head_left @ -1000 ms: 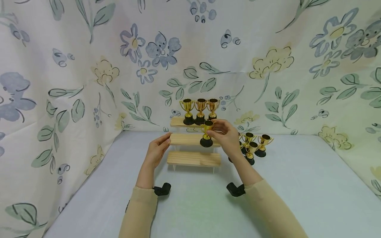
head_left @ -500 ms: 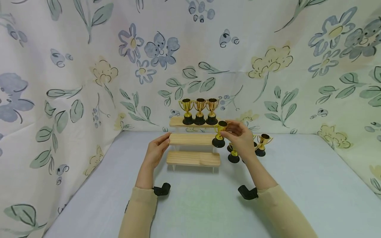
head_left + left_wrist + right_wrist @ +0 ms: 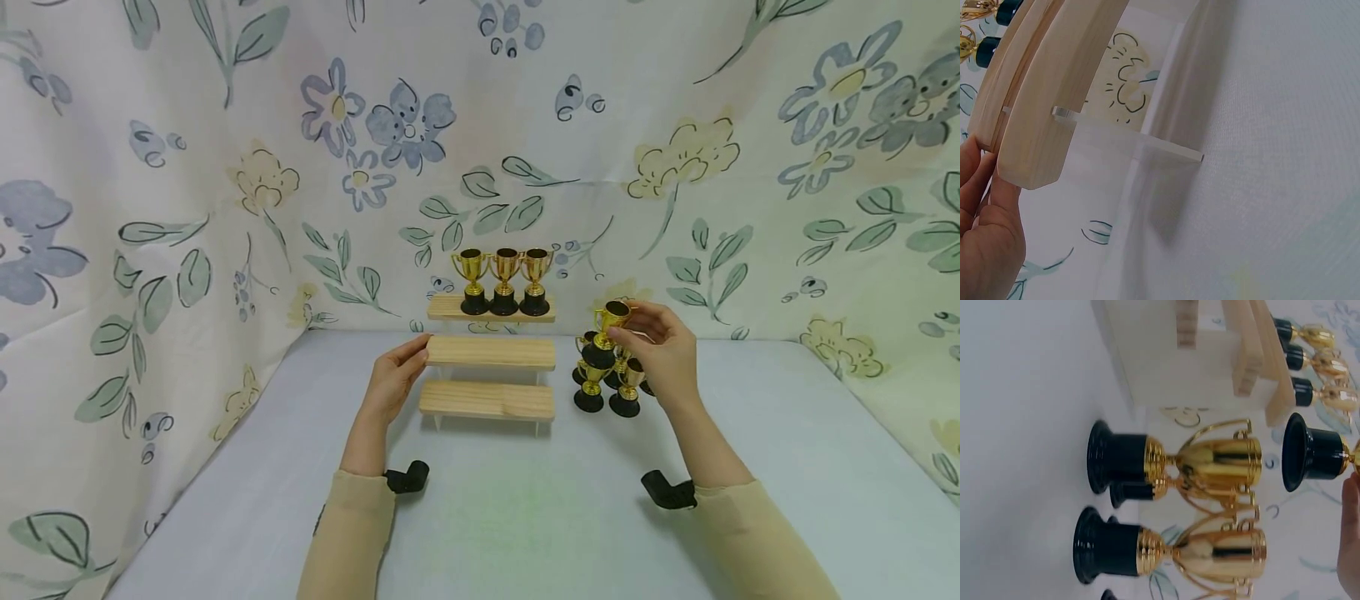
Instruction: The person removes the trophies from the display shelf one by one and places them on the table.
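Note:
Between the thumb and fingers of my right hand [image 3: 666,357] is a small gold trophy cup [image 3: 613,317] with a black base. It is held raised, overlapping several standing trophies [image 3: 590,385] in the head view. The right wrist view shows its black base [image 3: 1319,453] off the table, beside the standing cups. My left hand [image 3: 395,382] pinches the left end of the middle board [image 3: 491,352] of a three-step wooden display stand. In the left wrist view, the fingers [image 3: 1005,194] lie at the board's end. Three trophies [image 3: 504,283] stand in a row on the top board [image 3: 446,308].
The lowest board [image 3: 480,402] of the stand is nearest me, on clear supports [image 3: 1169,149]. The trophy group is right of the stand on the white table [image 3: 495,517]. A floral cloth [image 3: 480,125] hangs behind and at the sides.
My right hand has carried the trophy rightward, from in front of the middle board to over the group of trophies. The left hand stays at the board's end.

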`<state>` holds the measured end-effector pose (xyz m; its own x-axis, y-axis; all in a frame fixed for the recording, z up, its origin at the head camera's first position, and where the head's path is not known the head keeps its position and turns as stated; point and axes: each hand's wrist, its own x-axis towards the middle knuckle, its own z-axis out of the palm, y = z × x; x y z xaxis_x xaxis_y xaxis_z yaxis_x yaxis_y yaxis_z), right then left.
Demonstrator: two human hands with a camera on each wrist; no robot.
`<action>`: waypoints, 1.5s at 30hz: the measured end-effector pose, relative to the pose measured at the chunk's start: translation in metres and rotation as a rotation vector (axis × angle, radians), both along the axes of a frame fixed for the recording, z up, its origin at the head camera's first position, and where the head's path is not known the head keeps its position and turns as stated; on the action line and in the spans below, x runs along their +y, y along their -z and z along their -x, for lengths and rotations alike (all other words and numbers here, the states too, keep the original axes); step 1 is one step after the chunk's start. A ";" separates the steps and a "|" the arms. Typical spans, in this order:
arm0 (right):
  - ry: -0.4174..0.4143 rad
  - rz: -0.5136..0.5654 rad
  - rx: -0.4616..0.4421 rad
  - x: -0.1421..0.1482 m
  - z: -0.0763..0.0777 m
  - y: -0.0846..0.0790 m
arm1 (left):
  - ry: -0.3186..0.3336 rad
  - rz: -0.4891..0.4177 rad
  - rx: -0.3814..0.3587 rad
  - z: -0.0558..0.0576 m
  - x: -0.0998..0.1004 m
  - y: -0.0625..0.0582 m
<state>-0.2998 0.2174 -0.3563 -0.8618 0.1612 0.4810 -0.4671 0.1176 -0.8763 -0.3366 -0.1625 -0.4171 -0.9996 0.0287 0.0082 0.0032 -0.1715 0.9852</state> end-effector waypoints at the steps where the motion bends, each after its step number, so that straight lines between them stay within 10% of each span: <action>1: 0.007 0.008 -0.002 0.003 0.000 0.000 | 0.001 0.000 0.001 0.000 0.000 0.000; 23: 0.218 0.203 -0.061 0.065 -0.010 -0.009 | 0.016 0.017 0.021 0.001 -0.001 0.000; 36: 0.316 0.142 -0.162 0.084 -0.015 0.011 | 0.021 0.020 0.012 0.001 -0.002 0.000; 45: 0.201 0.150 -0.175 0.090 -0.016 0.025 | 0.019 0.014 0.001 0.001 -0.003 0.001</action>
